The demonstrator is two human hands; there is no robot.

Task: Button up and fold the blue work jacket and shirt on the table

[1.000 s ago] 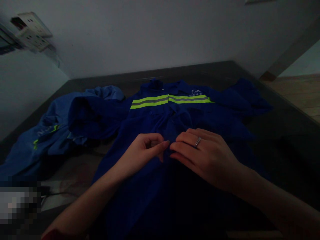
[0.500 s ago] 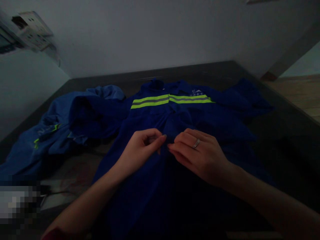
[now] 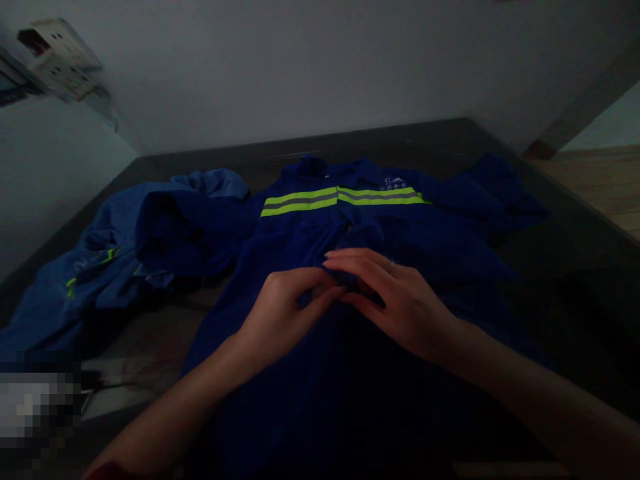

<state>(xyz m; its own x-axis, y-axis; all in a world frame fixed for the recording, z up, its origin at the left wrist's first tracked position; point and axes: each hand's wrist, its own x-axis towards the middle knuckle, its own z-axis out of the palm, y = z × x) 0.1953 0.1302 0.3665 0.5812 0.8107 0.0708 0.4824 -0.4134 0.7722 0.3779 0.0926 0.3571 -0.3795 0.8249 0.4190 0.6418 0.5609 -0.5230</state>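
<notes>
A dark blue work jacket (image 3: 280, 253) lies spread face up, its collar away from me and a yellow-green and grey reflective band across the chest. Over its front opening, below the band, my two hands meet. My left hand (image 3: 290, 303) pinches the jacket's front edge between thumb and bent fingers. My right hand (image 3: 395, 293), with a ring on one finger, curls round the same bit of cloth. Its fingertips reach over my left fingers, and its thumb meets my left thumb. Deep shadow hides the exact bit of cloth at the fingertips.
A lighter blue garment (image 3: 110, 233) lies crumpled at the left, partly under the jacket's sleeve. Both rest on a dark table (image 3: 430, 137) against a pale wall (image 3: 300, 67). Wall sockets (image 3: 65, 57) are at upper left. Wooden flooring (image 3: 607, 183) shows at right.
My right hand has moved slightly left to meet my left hand. Its fingers have lifted and stretched over the left fingertips. The left hand has shifted a little to the right.
</notes>
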